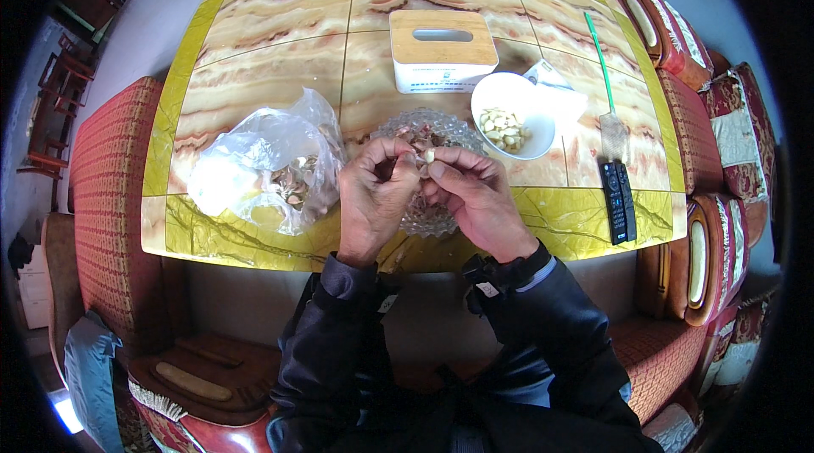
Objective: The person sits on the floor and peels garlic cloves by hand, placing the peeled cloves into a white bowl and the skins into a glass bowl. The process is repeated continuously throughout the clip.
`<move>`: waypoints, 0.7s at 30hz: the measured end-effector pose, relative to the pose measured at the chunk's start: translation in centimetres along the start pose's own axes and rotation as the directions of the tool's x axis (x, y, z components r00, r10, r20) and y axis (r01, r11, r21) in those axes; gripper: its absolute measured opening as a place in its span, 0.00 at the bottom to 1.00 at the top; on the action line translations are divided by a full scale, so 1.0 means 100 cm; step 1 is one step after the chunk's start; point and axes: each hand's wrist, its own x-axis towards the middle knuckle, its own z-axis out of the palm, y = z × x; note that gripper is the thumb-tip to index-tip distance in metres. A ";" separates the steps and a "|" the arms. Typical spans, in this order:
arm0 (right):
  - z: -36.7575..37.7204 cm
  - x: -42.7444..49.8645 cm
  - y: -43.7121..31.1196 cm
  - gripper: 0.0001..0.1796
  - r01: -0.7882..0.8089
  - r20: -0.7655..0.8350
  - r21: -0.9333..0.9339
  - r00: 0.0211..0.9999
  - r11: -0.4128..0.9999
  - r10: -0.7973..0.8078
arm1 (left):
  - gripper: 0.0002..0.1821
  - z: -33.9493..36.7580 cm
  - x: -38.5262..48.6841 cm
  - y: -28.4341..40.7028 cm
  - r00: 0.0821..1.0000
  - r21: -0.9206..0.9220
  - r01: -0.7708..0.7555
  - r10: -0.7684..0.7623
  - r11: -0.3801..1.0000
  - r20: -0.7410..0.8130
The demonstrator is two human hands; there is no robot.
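Note:
Both of my hands meet over a cut-glass bowl (420, 119) holding garlic skins. Between the thumb and fingers of my right hand (480, 195) is a pale garlic clove (429, 155). My left hand (381, 192) pinches at that clove's side, on what looks like a bit of its skin; the fingers partly hide it. To the right, a white bowl (544, 135) contains peeled garlic cloves (502, 128). On the left lies a clear plastic bag (299, 125) with unpeeled garlic (292, 189) inside.
Behind the bowls stands a tissue box with a wooden lid (445, 55). A green-handled fly swatter (601, 62) and a black remote control (617, 202) lie at the right of the marble-patterned table (267, 71). Red upholstered seats flank the table.

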 end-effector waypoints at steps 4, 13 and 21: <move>-0.002 0.000 -0.001 0.12 -0.005 0.010 0.076 1.000 0.997 0.004 | 0.03 0.001 -0.001 -0.003 1.000 0.018 0.011 -0.012 1.000 0.017; -0.002 0.000 -0.006 0.08 0.115 -0.027 -0.358 0.991 0.927 -0.134 | 0.08 -0.006 0.001 0.005 0.991 -0.137 -0.075 0.089 0.988 0.103; 0.001 0.000 0.005 0.03 0.391 0.158 -0.715 0.898 0.579 -0.412 | 0.10 -0.010 0.003 0.003 0.990 -0.055 -0.057 0.063 0.997 0.126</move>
